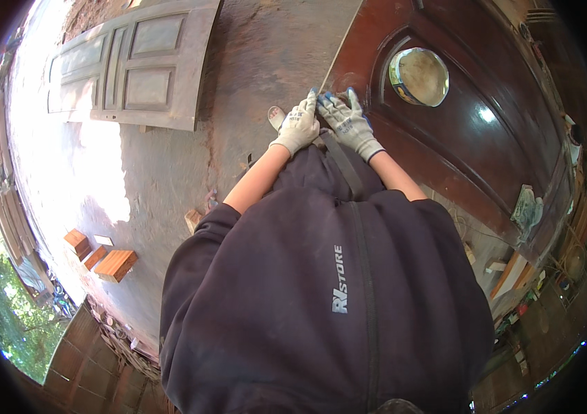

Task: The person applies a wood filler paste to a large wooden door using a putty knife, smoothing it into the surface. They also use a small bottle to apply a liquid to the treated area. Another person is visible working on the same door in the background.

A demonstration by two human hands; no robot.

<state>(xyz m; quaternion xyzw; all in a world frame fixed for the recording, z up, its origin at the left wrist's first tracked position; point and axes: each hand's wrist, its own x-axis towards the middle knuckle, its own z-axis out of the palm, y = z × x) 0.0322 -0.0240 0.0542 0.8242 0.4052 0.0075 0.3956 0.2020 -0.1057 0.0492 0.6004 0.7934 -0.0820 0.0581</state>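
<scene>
A glossy dark red-brown panelled door point(469, 131) lies in front of me and to my right. Both hands wear pale knit gloves with blue fingertips and meet at the door's near left corner. My left hand point(297, 129) has its fingers curled together at the door's edge; anything inside them is hidden. Just beside it, my right hand point(350, 130) rests at the corner with its fingers apart. A small dark patch shows between these fingers, too unclear to name. On the door stands a round shiny tin point(419, 77) with tan contents.
A greyish unfinished panelled door point(148, 65) lies at the far left. Several wooden blocks point(115, 265) sit on the concrete floor point(169, 179) to my left. A crumpled pale cloth or plastic bag point(526, 210) lies by the right door's far-right side. My foot point(277, 117) shows beside my left hand.
</scene>
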